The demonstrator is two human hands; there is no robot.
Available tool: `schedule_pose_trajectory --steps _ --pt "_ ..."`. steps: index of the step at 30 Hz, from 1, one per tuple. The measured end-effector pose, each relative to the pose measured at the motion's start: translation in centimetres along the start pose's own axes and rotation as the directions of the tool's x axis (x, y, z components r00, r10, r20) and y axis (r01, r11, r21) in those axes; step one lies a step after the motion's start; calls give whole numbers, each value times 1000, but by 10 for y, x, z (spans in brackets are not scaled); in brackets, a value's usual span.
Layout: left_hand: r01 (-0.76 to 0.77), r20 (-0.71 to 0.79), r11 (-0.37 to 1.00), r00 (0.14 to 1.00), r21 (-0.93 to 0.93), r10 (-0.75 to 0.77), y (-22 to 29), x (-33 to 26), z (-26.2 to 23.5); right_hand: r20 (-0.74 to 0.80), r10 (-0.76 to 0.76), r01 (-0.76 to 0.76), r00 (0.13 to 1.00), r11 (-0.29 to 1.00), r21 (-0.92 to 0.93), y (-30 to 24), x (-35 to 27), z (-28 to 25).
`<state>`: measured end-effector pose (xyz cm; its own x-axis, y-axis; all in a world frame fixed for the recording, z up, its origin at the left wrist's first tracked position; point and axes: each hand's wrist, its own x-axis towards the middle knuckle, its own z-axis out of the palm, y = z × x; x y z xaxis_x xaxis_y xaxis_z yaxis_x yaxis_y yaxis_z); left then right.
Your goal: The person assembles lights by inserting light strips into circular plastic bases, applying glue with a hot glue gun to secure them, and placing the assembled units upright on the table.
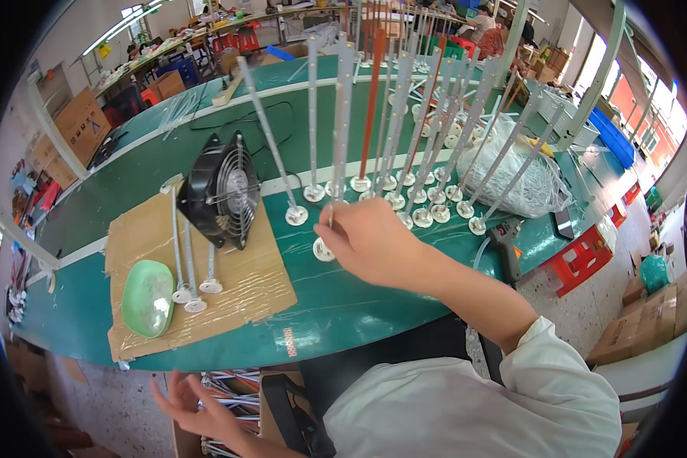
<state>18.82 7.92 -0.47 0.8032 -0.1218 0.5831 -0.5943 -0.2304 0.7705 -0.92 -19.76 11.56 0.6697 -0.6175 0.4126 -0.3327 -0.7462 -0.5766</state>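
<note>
Green worktop (336, 305) beside the fan (223, 191): right hand (370, 240) pinches an upright rod (336, 145), seemingly standing it; left hand (187, 401) hangs open below.

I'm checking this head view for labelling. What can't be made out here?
- Right hand: fingertips hidden behind its own knuckles, so its grip on the rod is unclear.
- Left hand: below the table, blurred.
- Box of rods: cut off by the lower edge.
</note>
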Motion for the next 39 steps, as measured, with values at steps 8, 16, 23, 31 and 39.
schedule_pose_trajectory --steps 8,16,23,31,39 --pt "-4 156 982 987 -186 34 12 -11 -2 -22 -22 21 1000 998 -62 19 45 34" --pt "2 122 981 992 -193 22 11 -10 -7 39 79 -75 996 993 -92 7 38 23" --pt "18 186 984 982 -179 16 35 -15 7 -19 -214 208 977 964 -163 -37 -29 -19" --pt "-614 483 755 601 -232 637 87 15 84 -516 -112 55 849 991 -124 8 -129 -97" --pt "-758 687 589 272 -279 674 136 25 189 -688 362 -326 629 926 189 55 -208 -109"
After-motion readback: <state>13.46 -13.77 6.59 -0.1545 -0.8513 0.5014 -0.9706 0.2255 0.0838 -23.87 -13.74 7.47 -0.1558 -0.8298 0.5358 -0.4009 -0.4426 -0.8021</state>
